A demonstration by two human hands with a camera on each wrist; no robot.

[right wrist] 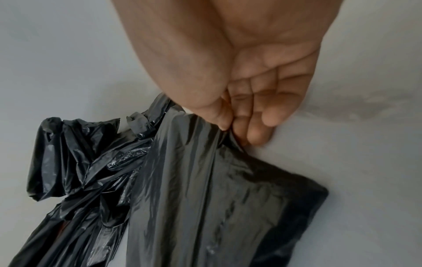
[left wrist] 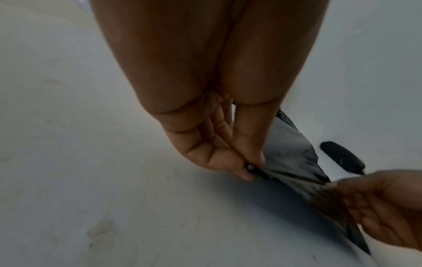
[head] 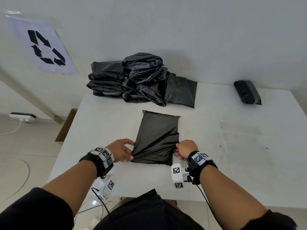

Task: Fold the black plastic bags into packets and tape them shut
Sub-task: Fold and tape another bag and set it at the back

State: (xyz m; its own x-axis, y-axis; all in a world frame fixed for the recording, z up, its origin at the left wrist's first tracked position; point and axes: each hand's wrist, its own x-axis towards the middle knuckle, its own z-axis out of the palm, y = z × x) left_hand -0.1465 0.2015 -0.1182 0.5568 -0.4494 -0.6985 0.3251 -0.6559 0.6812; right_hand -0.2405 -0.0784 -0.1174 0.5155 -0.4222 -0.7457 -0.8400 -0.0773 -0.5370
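Observation:
A flat black plastic bag lies on the white table in front of me. My left hand pinches its near left edge, and the film puckers toward that pinch. My right hand pinches the near right edge. Seen from the left wrist, thumb and fingers of the left hand nip the bag, with the right hand opposite. In the right wrist view the right hand grips the gathered bag edge.
A heap of crumpled black bags sits at the table's far edge against the wall. One finished black packet lies at the far right. A recycling sign hangs on the left wall. Cables and a power strip lie on the floor.

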